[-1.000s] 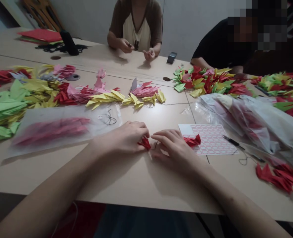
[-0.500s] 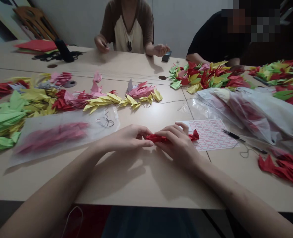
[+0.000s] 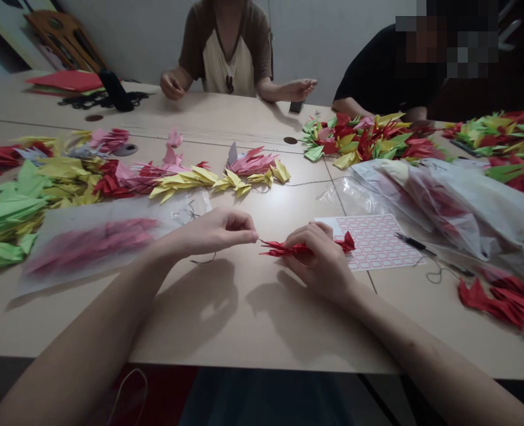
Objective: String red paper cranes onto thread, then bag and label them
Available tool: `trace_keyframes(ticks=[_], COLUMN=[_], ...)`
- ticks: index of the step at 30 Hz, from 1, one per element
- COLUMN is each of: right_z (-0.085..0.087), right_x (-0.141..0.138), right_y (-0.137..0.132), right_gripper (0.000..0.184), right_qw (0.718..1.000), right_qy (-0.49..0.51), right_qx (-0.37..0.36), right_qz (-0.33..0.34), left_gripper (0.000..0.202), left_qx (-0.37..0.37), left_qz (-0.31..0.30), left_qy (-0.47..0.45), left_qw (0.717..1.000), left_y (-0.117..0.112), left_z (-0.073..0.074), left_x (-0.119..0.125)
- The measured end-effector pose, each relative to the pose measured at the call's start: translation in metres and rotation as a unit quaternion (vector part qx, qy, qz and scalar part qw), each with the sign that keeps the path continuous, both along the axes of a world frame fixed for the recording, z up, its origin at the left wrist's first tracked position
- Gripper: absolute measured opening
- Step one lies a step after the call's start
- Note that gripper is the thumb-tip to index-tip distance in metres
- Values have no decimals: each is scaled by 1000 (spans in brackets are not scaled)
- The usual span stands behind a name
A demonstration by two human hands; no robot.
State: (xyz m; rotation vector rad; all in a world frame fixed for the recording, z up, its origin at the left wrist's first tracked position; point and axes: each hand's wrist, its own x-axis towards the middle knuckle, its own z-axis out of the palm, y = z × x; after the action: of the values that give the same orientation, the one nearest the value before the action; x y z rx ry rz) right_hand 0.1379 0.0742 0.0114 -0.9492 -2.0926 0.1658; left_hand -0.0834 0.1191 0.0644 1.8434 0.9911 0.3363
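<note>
My right hand (image 3: 322,260) grips a flat red paper crane (image 3: 284,249) a little above the table, its point sticking out to the left. My left hand (image 3: 213,232) is pinched shut just left of that point, on what looks like a thin needle with dark thread (image 3: 202,261) hanging below it. Beside my right hand lies a sheet of small red-edged stickers (image 3: 375,239) with another red paper piece (image 3: 346,242) on its left edge.
A string of yellow, pink and red cranes (image 3: 186,174) crosses the table. Green cranes (image 3: 5,213) lie at the left, a bag of pink ones (image 3: 93,239) beside them. Plastic bags (image 3: 448,201), scissors (image 3: 415,243) and red cranes (image 3: 501,299) are on the right. Two people sit opposite.
My right hand lifted the red crane off the table. My left hand let go of it and drew back to the left, pinching the needle and thread. The view shifted slightly.
</note>
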Motion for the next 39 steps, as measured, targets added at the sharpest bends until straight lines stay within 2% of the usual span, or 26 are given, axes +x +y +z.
trace_keyframes(ticks=[3, 8, 11, 15, 19, 22, 25, 31, 33, 36, 39], right_z=[-1, -3, -2, 1, 3, 1, -2, 3, 5, 6, 5], right_x=[-1, -2, -1, 3, 6, 7, 7, 10, 11, 12, 12], right_y=[-2, -3, -3, -5, -6, -5, -2, -1, -2, -2, -2], right_gripper=[19, 23, 19, 13, 37, 22, 4, 13, 14, 14, 13], right_qw=[1000, 1000, 999, 996, 986, 985, 988, 992, 991, 991, 991], right_qy=[0, -7, -30, -71, -108, -110, -106, -117, -124, -130, -130], right_qx=[-1, -9, -3, -21, -79, -109, -101, -47, -35, -22, -17], right_qz=[0, -26, -19, 43, 95, 77, 44, -8, -19, -26, -39], left_gripper=[20, 18, 16, 15, 20, 25, 28, 20, 20, 21, 37], left_qx=[-33, -92, -116, -122, -159, -187, -190, -215, -194, -96, 9], left_qz=[-6, -78, -96, -67, -20, 28, 57, 56, 88, 135, 107], left_qy=[-62, -135, -191, -252, -294, -295, -277, -292, -263, -165, -59], left_qw=[997, 983, 970, 958, 942, 937, 940, 930, 941, 972, 992], left_y=[-1, 0, 3, 6, 5, 3, 1, 3, 4, 4, 0], left_z=[0, -3, -9, -17, -15, -9, -6, -14, -20, -28, -32], left_x=[0, -5, -8, -7, -2, 1, 2, 5, 8, 12, 14])
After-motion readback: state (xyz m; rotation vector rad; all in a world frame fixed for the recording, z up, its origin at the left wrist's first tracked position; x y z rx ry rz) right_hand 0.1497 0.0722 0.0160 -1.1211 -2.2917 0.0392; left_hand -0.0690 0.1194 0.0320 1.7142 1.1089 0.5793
